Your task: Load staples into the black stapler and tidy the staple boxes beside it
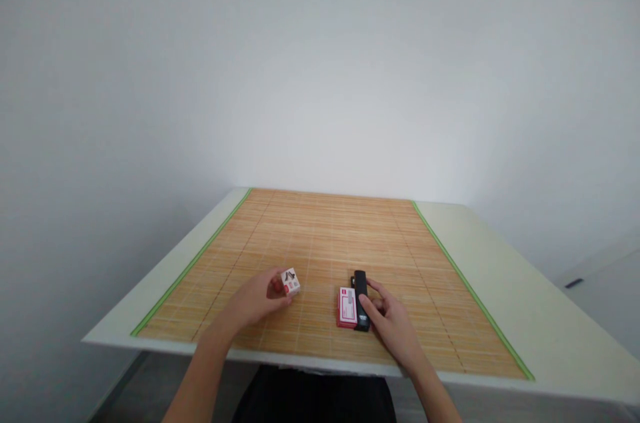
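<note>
A small white box [291,282] with a dark picture and red marks on it is between the thumb and fingers of my left hand [255,298], over the left middle of the mat. My right hand [393,323] is closed on a black stapler [361,300], its thumb on the top and its fingers along the right side. Against the stapler's left side is a red and white box [347,307] with a printed label. I cannot tell whether my right hand bears any of that box's weight.
A bamboo mat [330,230] with green edging covers the middle of the white table [450,223]. The table's front edge runs just above my lap. A plain white wall [340,76] rises behind it. At the far right a dark handle-like piece [574,283] shows on a pale surface.
</note>
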Demonstrator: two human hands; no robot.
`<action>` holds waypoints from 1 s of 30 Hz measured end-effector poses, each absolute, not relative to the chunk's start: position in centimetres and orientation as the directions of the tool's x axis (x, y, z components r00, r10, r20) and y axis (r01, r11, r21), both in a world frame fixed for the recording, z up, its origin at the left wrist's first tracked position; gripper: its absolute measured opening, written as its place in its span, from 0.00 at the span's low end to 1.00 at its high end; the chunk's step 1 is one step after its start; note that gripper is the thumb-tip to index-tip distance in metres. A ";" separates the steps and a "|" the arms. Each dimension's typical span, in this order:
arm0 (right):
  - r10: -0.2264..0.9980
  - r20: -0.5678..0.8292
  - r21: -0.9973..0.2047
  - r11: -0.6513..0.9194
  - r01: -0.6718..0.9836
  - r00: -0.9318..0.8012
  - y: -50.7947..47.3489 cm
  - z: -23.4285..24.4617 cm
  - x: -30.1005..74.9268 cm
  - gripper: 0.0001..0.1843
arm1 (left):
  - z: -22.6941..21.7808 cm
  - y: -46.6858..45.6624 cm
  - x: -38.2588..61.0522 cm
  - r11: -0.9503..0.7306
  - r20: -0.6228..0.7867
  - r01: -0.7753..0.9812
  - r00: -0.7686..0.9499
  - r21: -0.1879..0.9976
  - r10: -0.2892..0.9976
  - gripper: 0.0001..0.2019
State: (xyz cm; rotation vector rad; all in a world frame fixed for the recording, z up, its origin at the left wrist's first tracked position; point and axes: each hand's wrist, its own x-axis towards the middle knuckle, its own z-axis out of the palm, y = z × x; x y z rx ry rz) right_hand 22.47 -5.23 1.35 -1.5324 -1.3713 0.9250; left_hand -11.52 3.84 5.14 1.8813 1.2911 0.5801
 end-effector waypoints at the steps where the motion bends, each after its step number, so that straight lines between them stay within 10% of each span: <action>1: 0.993 0.016 -0.934 -0.028 0.356 0.120 -5.2 1.4 22.5 0.38 | 5.5 3.6 -11.1 -0.218 -0.024 0.579 0.381 0.786 0.924 0.33; 11: 0.994 0.023 -0.932 -0.017 0.362 0.108 -5.3 1.6 22.4 0.36 | 8.9 0.5 -3.0 -0.469 0.158 0.422 0.590 0.775 0.792 0.26; 30: 0.993 0.042 -0.928 -0.004 0.373 0.114 -5.1 1.3 22.4 0.37 | 3.7 5.5 -0.4 -0.435 0.142 0.404 0.581 0.805 0.801 0.30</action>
